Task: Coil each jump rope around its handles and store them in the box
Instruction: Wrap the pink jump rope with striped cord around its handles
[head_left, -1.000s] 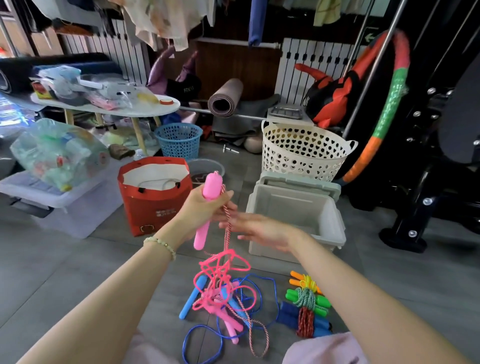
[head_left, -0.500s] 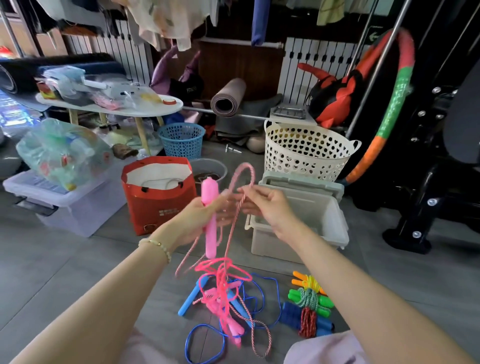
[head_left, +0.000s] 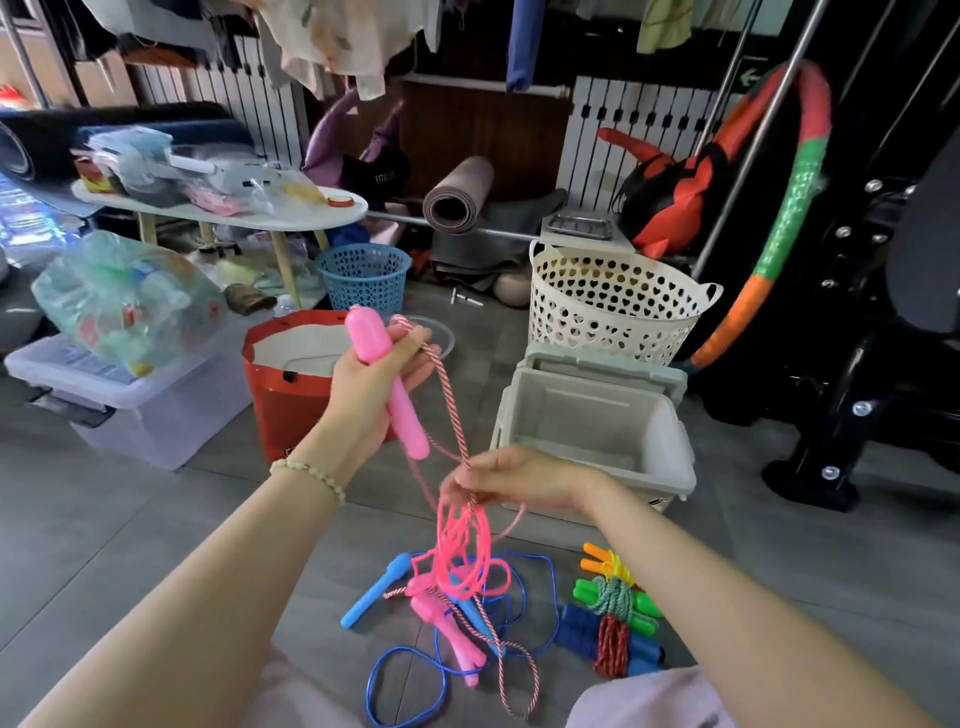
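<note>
Box (head_left: 587, 410) is sitting on floor (head_left: 156, 519), basket (head_left: 613, 312) standing just behind it, bag (head_left: 280, 405) standing to its left. Tangled ropes (head_left: 467, 592) are lying before the box, coiled ropes (head_left: 615, 618) lying just right of them.
</note>
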